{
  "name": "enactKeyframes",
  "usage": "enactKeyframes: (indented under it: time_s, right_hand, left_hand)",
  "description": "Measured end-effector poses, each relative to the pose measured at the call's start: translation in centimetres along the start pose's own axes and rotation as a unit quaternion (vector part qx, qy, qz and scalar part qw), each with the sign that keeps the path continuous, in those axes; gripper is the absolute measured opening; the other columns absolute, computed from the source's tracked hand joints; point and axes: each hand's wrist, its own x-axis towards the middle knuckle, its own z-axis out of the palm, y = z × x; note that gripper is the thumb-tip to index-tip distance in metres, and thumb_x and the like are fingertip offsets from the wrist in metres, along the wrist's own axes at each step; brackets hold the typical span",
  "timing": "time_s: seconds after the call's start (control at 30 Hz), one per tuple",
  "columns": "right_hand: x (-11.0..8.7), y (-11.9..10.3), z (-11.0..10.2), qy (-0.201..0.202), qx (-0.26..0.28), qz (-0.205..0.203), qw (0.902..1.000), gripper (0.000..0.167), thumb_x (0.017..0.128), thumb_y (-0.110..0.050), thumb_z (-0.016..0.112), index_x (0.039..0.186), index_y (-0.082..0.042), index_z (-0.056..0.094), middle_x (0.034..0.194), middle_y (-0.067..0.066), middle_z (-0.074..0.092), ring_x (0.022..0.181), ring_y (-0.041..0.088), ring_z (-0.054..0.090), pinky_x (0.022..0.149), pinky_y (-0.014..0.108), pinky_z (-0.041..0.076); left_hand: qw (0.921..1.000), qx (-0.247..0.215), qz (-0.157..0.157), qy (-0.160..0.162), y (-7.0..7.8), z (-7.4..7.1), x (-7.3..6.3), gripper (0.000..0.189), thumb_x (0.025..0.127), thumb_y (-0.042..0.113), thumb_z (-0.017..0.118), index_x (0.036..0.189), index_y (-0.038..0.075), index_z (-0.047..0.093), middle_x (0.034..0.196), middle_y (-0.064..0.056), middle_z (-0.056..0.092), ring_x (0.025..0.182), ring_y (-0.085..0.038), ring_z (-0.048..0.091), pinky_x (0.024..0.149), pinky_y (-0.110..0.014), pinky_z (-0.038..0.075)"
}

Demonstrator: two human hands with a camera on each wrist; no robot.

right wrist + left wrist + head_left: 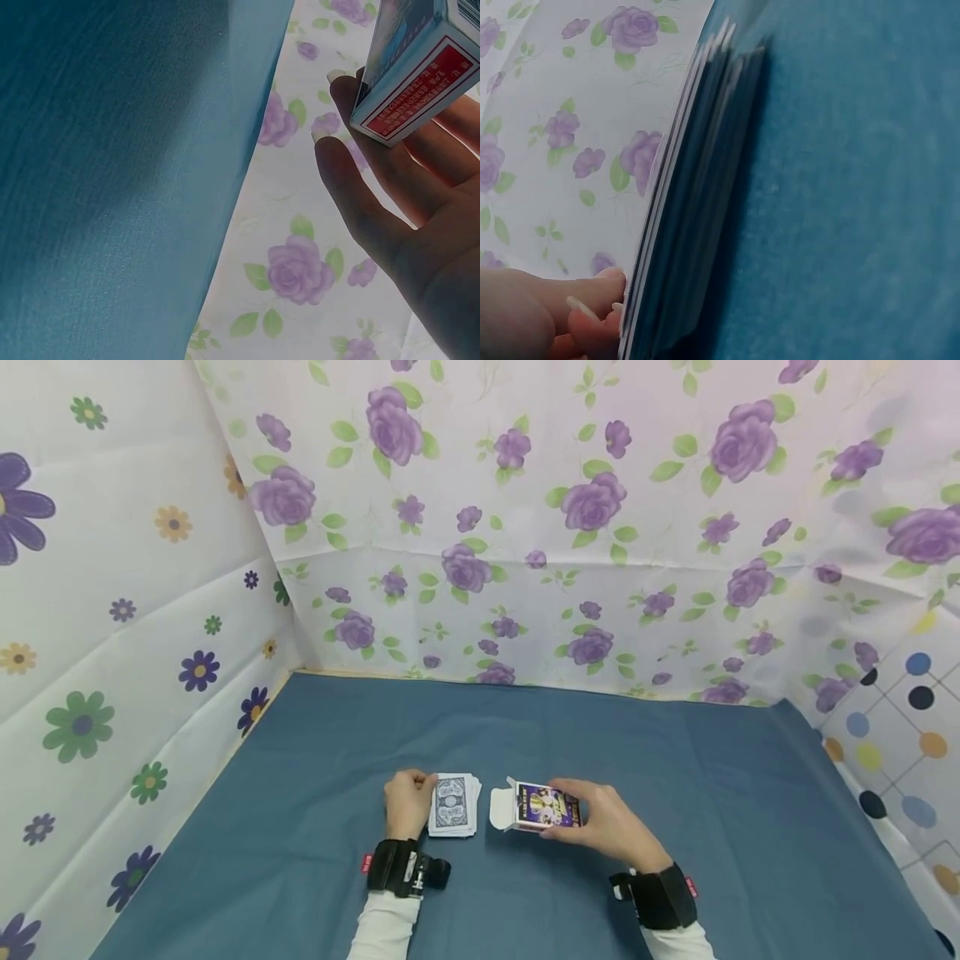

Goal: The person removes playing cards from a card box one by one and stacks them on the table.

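Note:
A stack of playing cards [452, 806], blue-and-white backs up, lies on the blue cloth with its edges slightly uneven. My left hand [408, 802] is at the stack's upper left corner, fingers curled and the thumb at the card edge. In the left wrist view, its fingertips [609, 285] meet the edge of the layered cards [682, 195]. To the right of the stack, my right hand [603, 818] grips a purple card box [547, 807] between thumb and fingers. The box's white flap [502, 808] stands open toward the cards. Its printed end [420, 90] shows in the right wrist view.
A blue cloth [300, 760] covers the table. Flowered sheets [465, 527] hang along the back and left, and a dotted sheet [900, 735] hangs at the right. Black wrist straps [660, 897] with cameras sit on both forearms.

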Motion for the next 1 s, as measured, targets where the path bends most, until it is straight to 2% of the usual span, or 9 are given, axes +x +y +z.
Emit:
enactKeyframes:
  time_s: [0.17, 0.3, 0.37, 0.43, 0.5, 0.53, 0.6, 0.8, 1.0]
  right_hand:
    - [-0.1, 0.1, 0.1, -0.011, 0.012, 0.012, 0.9998, 0.077, 0.076, -0.055, 0.075, 0.133, -0.006, 0.058, 0.127, 0.01, 0.064, 0.097, 0.012, 0.059, 0.077, 0.028, 0.048]
    - [-0.1, 0.2, 0.1, -0.009, 0.012, 0.013, 0.9998, 0.077, 0.076, -0.055, 0.075, 0.133, -0.006, 0.058, 0.126, 0.009, 0.065, 0.096, 0.011, 0.059, 0.077, 0.028, 0.047]
    - [-0.1, 0.2, 0.0, -0.003, 0.009, 0.009, 0.9999, 0.075, 0.077, -0.054, 0.075, 0.132, -0.006, 0.059, 0.126, 0.008, 0.065, 0.097, 0.011, 0.06, 0.078, 0.028, 0.048]
    - [-0.1, 0.1, -0.2, 0.005, 0.006, 0.002, 1.0, 0.074, 0.077, -0.052, 0.076, 0.132, -0.006, 0.059, 0.125, 0.009, 0.066, 0.1, 0.013, 0.062, 0.078, 0.029, 0.049]
    - [-0.1, 0.0, -0.3, 0.011, 0.008, -0.007, 0.9999, 0.073, 0.077, -0.051, 0.076, 0.132, -0.005, 0.059, 0.125, 0.009, 0.066, 0.102, 0.015, 0.064, 0.079, 0.032, 0.051]
    - [-0.1, 0.0, -0.4, 0.013, 0.009, -0.011, 0.9998, 0.073, 0.078, -0.05, 0.076, 0.132, -0.005, 0.058, 0.126, 0.009, 0.065, 0.104, 0.017, 0.064, 0.079, 0.033, 0.052]
    - [0.0, -0.2, -0.5, 0.014, 0.013, -0.017, 0.9997, 0.073, 0.078, -0.05, 0.076, 0.132, -0.005, 0.058, 0.126, 0.01, 0.065, 0.105, 0.019, 0.065, 0.08, 0.036, 0.053]
    - [-0.1, -0.3, -0.5, 0.018, 0.018, -0.016, 0.9995, 0.072, 0.077, -0.05, 0.076, 0.132, -0.006, 0.058, 0.127, 0.01, 0.065, 0.109, 0.021, 0.065, 0.082, 0.04, 0.054]
    - [-0.2, -0.5, -0.6, 0.019, 0.028, -0.009, 0.9994, 0.072, 0.077, -0.051, 0.076, 0.133, -0.011, 0.058, 0.129, 0.007, 0.064, 0.111, 0.019, 0.064, 0.083, 0.041, 0.053]
  left_hand:
    - [0.9996, -0.006, 0.027, 0.005, 0.0, 0.0, -0.4, 0.02, 0.096, 0.012, 0.059, 0.095, -0.005, 0.069, 0.081, -0.02, 0.067, 0.062, -0.021, 0.057, 0.059, -0.033, 0.043]
    - [0.9937, 0.001, 0.111, 0.015, -0.2, 0.4, -0.3, 0.026, 0.1, 0.023, 0.054, 0.099, 0.001, 0.067, 0.08, -0.012, 0.064, 0.063, -0.015, 0.054, 0.058, -0.034, 0.043]
    - [0.9884, -0.009, 0.15, -0.024, 0.9, 0.2, -0.4, 0.028, 0.1, 0.03, 0.055, 0.099, 0.005, 0.068, 0.081, -0.008, 0.065, 0.066, -0.012, 0.055, 0.058, -0.036, 0.044]
    - [0.9787, -0.032, 0.178, -0.097, 2.6, -0.1, -0.7, 0.028, 0.098, 0.032, 0.058, 0.097, 0.007, 0.07, 0.082, -0.006, 0.066, 0.066, -0.011, 0.056, 0.057, -0.035, 0.046]
    - [0.9696, -0.054, 0.159, -0.177, 5.6, -0.8, -1.7, 0.022, 0.093, 0.027, 0.065, 0.092, 0.007, 0.072, 0.082, -0.007, 0.067, 0.066, -0.012, 0.057, 0.056, -0.034, 0.047]
    - [0.9642, -0.057, 0.159, -0.204, 6.5, -0.8, -2.0, 0.02, 0.091, 0.025, 0.067, 0.09, 0.006, 0.072, 0.079, -0.007, 0.067, 0.064, -0.012, 0.056, 0.056, -0.031, 0.046]
    - [0.9605, -0.05, 0.147, -0.231, 7.8, -0.5, -2.6, 0.019, 0.089, 0.022, 0.07, 0.086, 0.004, 0.071, 0.073, -0.006, 0.064, 0.058, -0.009, 0.052, 0.053, -0.024, 0.043]
    - [0.972, -0.024, 0.108, -0.208, 8.6, 0.6, -4.0, 0.02, 0.087, 0.02, 0.072, 0.077, 0.005, 0.064, 0.06, -0.001, 0.052, 0.049, -0.008, 0.042, 0.046, -0.021, 0.032]
    - [0.9671, -0.029, 0.097, -0.233, 8.2, 0.6, -4.0, 0.019, 0.085, 0.015, 0.072, 0.073, 0.003, 0.062, 0.059, -0.001, 0.051, 0.049, -0.009, 0.043, 0.046, -0.022, 0.033]
